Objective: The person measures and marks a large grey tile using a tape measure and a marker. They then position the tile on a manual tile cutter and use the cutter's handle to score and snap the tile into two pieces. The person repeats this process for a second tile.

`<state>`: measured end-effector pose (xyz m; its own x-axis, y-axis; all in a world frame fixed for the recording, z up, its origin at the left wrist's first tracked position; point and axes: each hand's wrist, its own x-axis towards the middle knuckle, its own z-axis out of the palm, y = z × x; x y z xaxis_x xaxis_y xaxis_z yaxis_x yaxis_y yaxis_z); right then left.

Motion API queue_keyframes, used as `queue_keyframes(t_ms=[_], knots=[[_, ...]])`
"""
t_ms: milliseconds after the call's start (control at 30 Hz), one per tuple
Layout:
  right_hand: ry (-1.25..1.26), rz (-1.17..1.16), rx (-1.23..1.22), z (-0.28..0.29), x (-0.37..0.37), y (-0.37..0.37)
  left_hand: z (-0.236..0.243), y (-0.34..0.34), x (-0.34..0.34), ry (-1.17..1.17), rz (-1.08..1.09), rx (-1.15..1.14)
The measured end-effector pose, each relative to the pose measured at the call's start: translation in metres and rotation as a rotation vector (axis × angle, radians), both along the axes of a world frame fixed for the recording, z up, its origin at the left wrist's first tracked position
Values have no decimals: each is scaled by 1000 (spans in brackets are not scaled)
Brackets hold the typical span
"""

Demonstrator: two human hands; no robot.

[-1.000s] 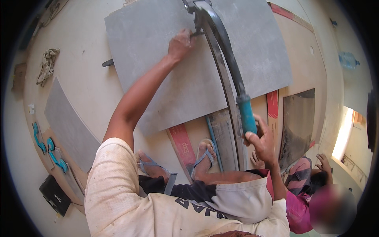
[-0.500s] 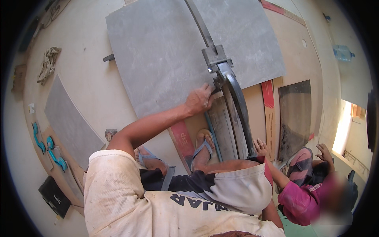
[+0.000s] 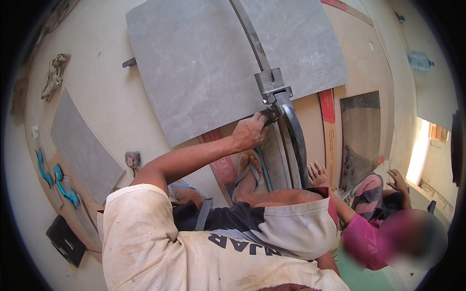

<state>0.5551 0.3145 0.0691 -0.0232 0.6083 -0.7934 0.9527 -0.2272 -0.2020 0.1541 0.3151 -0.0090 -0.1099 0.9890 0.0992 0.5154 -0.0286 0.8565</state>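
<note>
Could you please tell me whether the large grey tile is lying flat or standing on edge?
Lying flat: the large grey tile shows its broad face to the overhead view, with a metal rail running across it.

A cream, short-sleeved shirt (image 3: pixel 145 233), speckled with stains, bears dark block lettering (image 3: pixel 242 246). Just beyond the shirt come black-and-pale-grey shorts (image 3: pixel 296 225) with dark red edging; farther from it, flip-flops (image 3: pixel 251 168) with blue-grey straps.

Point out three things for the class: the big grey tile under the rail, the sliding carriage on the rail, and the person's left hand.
Big grey tile (image 3: pixel 196 70): head view, face left of the rail.
Sliding carriage (image 3: pixel 273 84): head view, its metal block.
Left hand (image 3: pixel 249 132): head view, back of the hand.
</note>
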Motion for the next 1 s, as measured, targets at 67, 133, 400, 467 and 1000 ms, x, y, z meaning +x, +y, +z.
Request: queue_keyframes(t_ms=[67, 133, 400, 467, 1000], knots=[[0, 14, 2, 0, -2, 3, -1, 0, -2, 20, 7, 9], [2, 24, 9, 1, -3, 7, -1, -1, 0, 17, 8, -25], [-24, 84, 17, -10, 16, 9, -3, -4, 0, -22, 22, -59], [-14, 156, 36, -17, 24, 18, -2, -3, -2, -41, 54, -85], [379, 413, 362, 77, -466, 235, -49, 275, -374, 416, 636, -156]])
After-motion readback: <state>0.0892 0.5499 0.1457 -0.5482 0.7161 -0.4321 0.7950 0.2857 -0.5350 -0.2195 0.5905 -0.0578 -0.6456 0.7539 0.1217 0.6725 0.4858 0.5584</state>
